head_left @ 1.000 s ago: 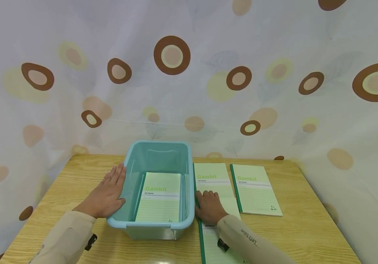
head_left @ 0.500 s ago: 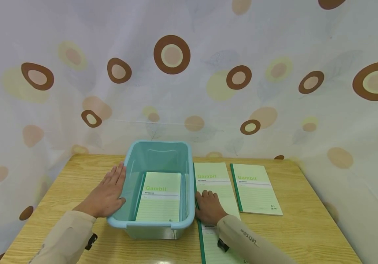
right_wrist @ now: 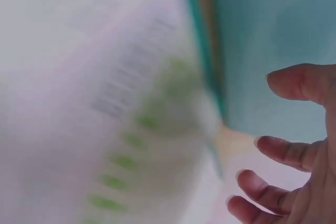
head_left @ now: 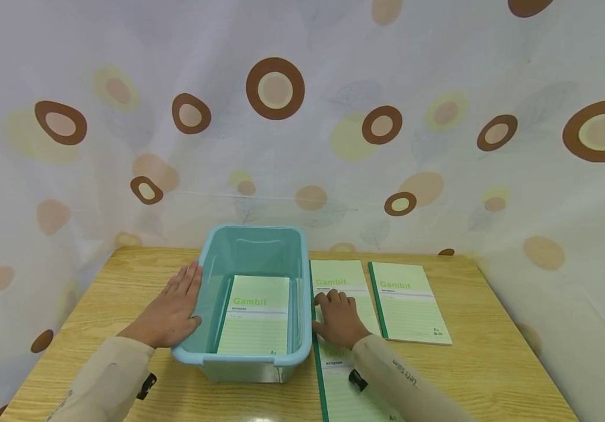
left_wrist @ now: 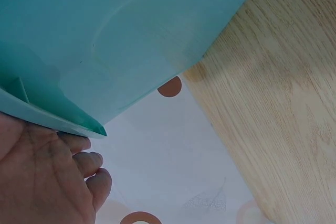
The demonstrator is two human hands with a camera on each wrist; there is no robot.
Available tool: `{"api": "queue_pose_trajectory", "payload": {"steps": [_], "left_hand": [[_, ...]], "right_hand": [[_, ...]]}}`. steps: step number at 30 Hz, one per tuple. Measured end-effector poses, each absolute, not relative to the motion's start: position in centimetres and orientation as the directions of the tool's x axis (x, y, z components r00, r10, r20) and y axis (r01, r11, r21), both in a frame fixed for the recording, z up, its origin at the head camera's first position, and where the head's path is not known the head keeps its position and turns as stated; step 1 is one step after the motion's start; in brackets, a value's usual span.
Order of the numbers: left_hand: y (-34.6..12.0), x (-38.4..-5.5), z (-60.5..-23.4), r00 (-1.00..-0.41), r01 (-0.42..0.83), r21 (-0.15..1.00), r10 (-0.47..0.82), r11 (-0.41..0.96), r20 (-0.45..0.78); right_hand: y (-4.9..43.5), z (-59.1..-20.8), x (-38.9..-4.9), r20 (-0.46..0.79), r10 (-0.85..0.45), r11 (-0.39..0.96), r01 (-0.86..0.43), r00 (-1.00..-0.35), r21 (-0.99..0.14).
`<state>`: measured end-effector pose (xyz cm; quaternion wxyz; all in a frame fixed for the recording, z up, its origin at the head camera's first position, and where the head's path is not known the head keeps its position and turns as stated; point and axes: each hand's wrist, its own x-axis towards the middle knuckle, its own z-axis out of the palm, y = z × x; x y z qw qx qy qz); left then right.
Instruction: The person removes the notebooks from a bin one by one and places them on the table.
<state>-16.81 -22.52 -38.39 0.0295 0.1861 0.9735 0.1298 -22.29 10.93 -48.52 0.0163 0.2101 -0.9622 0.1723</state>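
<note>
A light-blue plastic bin (head_left: 303, 281) stands on the table with a green-spined Gambit notebook (head_left: 255, 322) lying inside it. My left hand (head_left: 167, 310) rests on the bin's left rim with its fingers straight; in the left wrist view the palm touches that rim. Just right of the bin, my right hand (head_left: 340, 319) is over two more notebooks, a far one (head_left: 352, 275) and a near one (head_left: 345, 387). In the right wrist view its fingers (right_wrist: 299, 82) are spread apart beside the bin wall and hold nothing.
Another notebook (head_left: 410, 302) lies to the right of the others on the wooden table (head_left: 492, 375). A patterned curtain (head_left: 323, 158) hangs behind the table and along both sides.
My right hand has shifted a little forward along the bin's right side, uncovering more of the near notebook. The left hand and the bin stay put.
</note>
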Motion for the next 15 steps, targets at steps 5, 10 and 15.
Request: {"api": "queue_pose_trajectory", "payload": {"steps": [5,10,15], "left_hand": [[-22.5,-16.8,-38.3,-0.931,0.348,0.258,0.365,0.901,-0.020],[-22.4,-16.8,-38.3,-0.932,0.342,0.264,0.360,0.902,-0.024],[-22.4,-16.8,-38.3,-0.932,0.345,0.263,0.363,0.901,-0.020]], "right_hand": [[11.2,-43.9,-24.0,0.135,-0.347,0.828,-0.371,-0.928,-0.420],[10.3,-37.9,-25.1,0.217,-0.327,0.784,-0.393,-0.920,-0.480],[8.3,-32.9,-26.0,0.276,-0.364,0.722,-0.457,-0.890,-0.519]]}}
